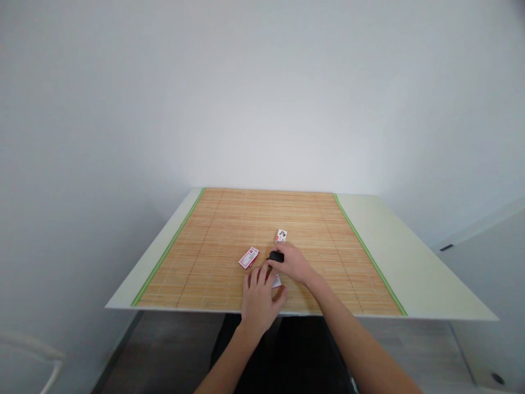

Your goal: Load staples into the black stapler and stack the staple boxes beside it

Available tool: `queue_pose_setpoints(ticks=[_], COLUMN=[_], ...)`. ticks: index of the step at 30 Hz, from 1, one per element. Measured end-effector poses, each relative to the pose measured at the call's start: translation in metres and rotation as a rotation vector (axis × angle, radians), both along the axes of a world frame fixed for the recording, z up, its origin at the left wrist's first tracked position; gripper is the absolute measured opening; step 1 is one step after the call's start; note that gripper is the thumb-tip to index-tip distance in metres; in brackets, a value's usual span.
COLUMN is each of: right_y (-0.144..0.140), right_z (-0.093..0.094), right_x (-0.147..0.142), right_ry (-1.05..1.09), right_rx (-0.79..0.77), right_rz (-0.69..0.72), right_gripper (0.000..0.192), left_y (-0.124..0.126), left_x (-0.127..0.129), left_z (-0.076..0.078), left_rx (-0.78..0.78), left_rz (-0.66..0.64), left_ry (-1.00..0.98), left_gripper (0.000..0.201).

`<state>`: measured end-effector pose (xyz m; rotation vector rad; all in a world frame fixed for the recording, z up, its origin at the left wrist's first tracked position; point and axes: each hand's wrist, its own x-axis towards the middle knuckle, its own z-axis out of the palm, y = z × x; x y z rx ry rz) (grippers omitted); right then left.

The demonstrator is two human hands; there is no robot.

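Note:
A black object [276, 256] with a rounded end, its kind unclear, is pinched in my right hand [293, 262]. Just nearer to me, my left hand [260, 301] arches over a small white-and-red card [276, 281], steadying it between fingers and thumb. Most of that card is covered by the fingers. The two hands nearly meet, fingertips close to the black object. To their left lies a small white packet with red edges [249, 258]. Beyond my right hand, a white card with a dark picture and a red mark [281, 235] lies partly behind the knuckles.
A bamboo mat [246, 219] with green side borders covers the middle of a white table [404, 257]. The table's front edge runs close to my lap. A pale wall [262, 98] stands behind, and a curved white bar [33, 346] shows at lower left.

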<state>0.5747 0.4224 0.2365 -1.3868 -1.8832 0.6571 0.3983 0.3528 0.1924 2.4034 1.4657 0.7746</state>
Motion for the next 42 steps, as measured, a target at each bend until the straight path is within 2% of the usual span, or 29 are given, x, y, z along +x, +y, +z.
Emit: queue_pose_setpoints(ticks=[2, 5, 7, 9, 14, 17, 19, 21, 25, 28, 31, 35, 39, 42], right_y=[-0.008, -0.031, -0.048, -0.061, -0.086, -0.106, -0.119, -0.128, -0.129, -0.124, -0.122, -0.122, -0.118, -0.112], right_z=[0.008, 0.012, 0.005, -0.008, -0.04, -0.046, -0.046, -0.045, -0.043, -0.04, -0.037, -0.037, -0.037, -0.036], right_x=[0.011, 0.042, 0.064, 0.081, 0.103, 0.107, 0.099, 0.082, 0.032, 0.01, 0.009, 0.03, 0.047, 0.043], right_ry=[0.02, 0.104, 0.307, 0.397, 0.525, 0.561, 0.572, 0.617, 0.802, 0.869, 0.87, 0.725, 0.554, 0.28], right_rx=[0.026, 0.021, -0.056, -0.099, -0.213, -0.208, -0.172, -0.208, -0.631, -0.769, -0.781, -0.762, -0.606, -0.426], right_rz=[-0.05, -0.188, -0.394, -0.517, -0.663, -0.764, -0.825, -0.785, -0.384, -0.303, -0.283, -0.275, -0.321, -0.22], right_gripper=[0.018, 0.022, 0.028, 0.036, 0.05, 0.056, 0.055, 0.052, 0.051, 0.047, 0.043, 0.047, 0.052, 0.055], left_y=[0.0, 0.0, 0.0, 0.001, 0.006, 0.007, 0.006, 0.005, 0.01, 0.015, 0.018, 0.019, 0.02, 0.023], left_x=[0.001, 0.002, 0.002, 0.002, -0.006, -0.022, -0.035, -0.046, -0.051, -0.04, -0.027, -0.02, -0.027, -0.033], left_z=[0.0, -0.001, -0.002, -0.003, -0.006, -0.008, -0.008, -0.008, -0.003, 0.001, 0.003, 0.001, -0.004, -0.006], left_rx=[0.003, 0.01, 0.015, 0.018, 0.002, -0.027, -0.051, -0.078, -0.13, -0.158, -0.177, -0.185, -0.194, -0.206], left_rz=[0.003, 0.005, 0.004, -0.003, -0.068, -0.102, -0.076, -0.055, -0.124, -0.212, -0.262, -0.276, -0.251, -0.257], left_ry=[-0.002, -0.011, -0.02, -0.029, -0.072, -0.126, -0.139, -0.106, -0.013, -0.009, -0.011, -0.033, -0.076, -0.12], left_gripper=[0.057, 0.057, 0.057, 0.058, 0.058, 0.055, 0.052, 0.044, 0.034, 0.034, 0.037, 0.04, 0.042, 0.034])
